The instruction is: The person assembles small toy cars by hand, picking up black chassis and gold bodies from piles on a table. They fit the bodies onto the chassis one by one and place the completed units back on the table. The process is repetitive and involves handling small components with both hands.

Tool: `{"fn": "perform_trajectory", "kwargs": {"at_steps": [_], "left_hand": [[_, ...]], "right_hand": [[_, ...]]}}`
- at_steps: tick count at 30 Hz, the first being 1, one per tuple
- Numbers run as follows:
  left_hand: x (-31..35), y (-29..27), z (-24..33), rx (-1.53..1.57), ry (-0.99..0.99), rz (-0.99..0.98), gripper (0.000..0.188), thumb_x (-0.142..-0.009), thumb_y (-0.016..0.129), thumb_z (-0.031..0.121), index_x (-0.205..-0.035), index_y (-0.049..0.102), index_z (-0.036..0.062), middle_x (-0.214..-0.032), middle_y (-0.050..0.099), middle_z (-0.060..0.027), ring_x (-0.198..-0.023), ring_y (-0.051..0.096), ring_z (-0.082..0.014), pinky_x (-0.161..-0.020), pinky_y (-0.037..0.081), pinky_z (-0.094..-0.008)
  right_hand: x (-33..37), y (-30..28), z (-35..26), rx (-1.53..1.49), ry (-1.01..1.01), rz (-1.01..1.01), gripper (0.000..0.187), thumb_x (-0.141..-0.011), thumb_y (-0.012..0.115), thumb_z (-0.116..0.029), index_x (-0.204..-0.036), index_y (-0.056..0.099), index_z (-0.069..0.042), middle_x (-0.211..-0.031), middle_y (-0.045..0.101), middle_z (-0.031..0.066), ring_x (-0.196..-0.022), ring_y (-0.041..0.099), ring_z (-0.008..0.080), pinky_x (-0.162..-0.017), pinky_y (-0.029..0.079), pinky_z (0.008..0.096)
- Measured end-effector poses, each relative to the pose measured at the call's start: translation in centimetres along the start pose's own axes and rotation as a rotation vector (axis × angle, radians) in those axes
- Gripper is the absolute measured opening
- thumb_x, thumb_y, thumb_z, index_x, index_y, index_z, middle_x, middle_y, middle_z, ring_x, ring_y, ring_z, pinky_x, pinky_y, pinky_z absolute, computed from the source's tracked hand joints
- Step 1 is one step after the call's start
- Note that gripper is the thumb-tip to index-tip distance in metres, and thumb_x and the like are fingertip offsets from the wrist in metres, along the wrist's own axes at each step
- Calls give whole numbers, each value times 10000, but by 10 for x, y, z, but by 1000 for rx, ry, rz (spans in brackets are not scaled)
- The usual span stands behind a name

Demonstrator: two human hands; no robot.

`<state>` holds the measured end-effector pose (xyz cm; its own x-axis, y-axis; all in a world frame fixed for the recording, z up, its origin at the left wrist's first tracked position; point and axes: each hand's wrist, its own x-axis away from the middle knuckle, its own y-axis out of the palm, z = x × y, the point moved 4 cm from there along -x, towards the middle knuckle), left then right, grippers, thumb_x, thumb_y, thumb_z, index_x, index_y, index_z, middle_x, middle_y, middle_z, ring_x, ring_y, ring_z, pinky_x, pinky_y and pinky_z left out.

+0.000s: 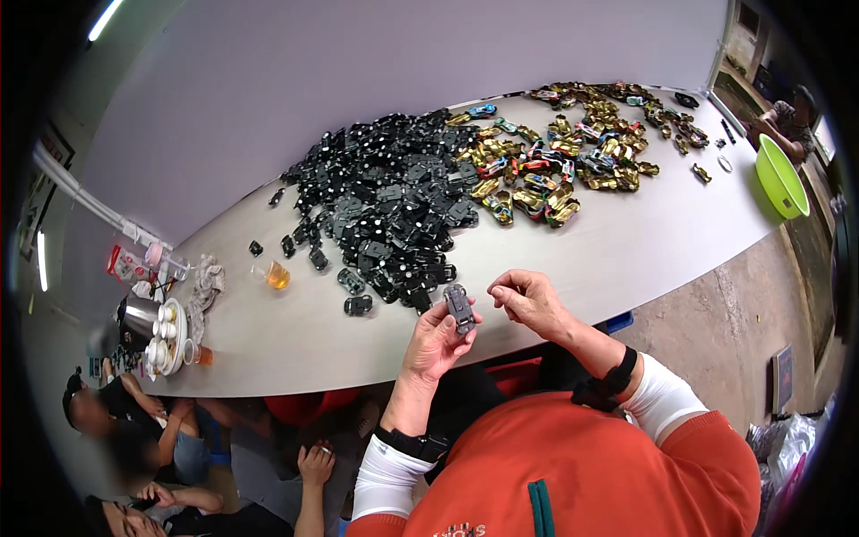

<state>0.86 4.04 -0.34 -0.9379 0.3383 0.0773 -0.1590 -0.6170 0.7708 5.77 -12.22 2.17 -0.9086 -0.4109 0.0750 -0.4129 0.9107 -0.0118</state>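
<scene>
In my left hand is a dark grey toy car base, held up between thumb and fingers above the table's near edge. Just to its right, apart from it, my right hand is closed in a pinch; anything between those fingertips is too small to make out. Beyond my hands spreads a big heap of black toy car bases, with a few loose ones at its near side. To the right of that heap lie many shiny gold and coloured toy car bodies.
A lime green basin stands at the table's right end. On the left are a tipped cup of amber drink, a crumpled cloth and a white tray of small cups. Other people sit at the lower left.
</scene>
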Motion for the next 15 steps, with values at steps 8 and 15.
{"fn": "perform_trajectory", "kwargs": {"at_steps": [8, 15], "left_hand": [[-8, 20, -19, -575, 101, 243, 233, -746, 686, 0, -960, 592, -6, -819, 553, -26, -659, 507, -61, -549, 424, -189], [0, 3, -26, -36, -246, 0, 281, -805, 650, 135, -1024, 576, -26, -900, 620, -214, -578, 553, -94, -389, 316, -137]], "right_hand": [[1, -8, -2, -48, 96, -107, 167, -817, 603, -78, -955, 618, 15, -765, 620, 41, -650, 540, 73, -533, 446, 217], [-4, 10, -11, -28, 31, -548, 117, -802, 613, -19, -918, 628, -14, -772, 592, 11, -670, 539, 73, -622, 467, 236]]}}
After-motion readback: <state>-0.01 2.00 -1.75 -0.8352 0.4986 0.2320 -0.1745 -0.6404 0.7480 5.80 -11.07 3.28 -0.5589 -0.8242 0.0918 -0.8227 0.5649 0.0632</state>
